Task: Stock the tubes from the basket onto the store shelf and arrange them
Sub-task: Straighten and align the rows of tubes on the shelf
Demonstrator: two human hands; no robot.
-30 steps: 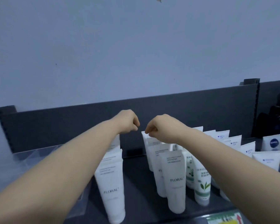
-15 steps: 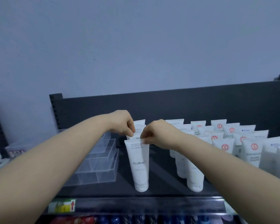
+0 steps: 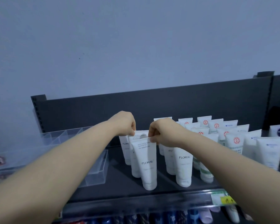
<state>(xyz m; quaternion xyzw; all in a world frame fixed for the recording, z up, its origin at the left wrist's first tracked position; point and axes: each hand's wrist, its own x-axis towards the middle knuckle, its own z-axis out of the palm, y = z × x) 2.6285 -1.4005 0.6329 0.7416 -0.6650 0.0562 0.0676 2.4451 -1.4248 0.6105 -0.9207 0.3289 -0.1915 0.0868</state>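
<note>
A row of white FLORAL tubes stands cap-down on the dark shelf (image 3: 165, 194). My right hand (image 3: 164, 132) pinches the top right corner of the front FLORAL tube (image 3: 146, 162). My left hand (image 3: 124, 123) pinches the top edge of the second FLORAL tube (image 3: 140, 134) just behind it. A third tube (image 3: 124, 149) stands further back. Another FLORAL row (image 3: 183, 165) stands to the right, partly hidden by my right forearm. The basket is out of view.
A clear plastic organiser (image 3: 95, 172) sits on the shelf to the left, under my left forearm. White tubes with red emblems (image 3: 235, 143) and blue-print tubes (image 3: 270, 152) crowd the right. A yellow-green price tag (image 3: 223, 198) marks the shelf lip; products fill the lower shelf.
The view swung left and then partly back right. Both hands came down from above the tubes onto the tops of the left FLORAL row and now pinch them.
</note>
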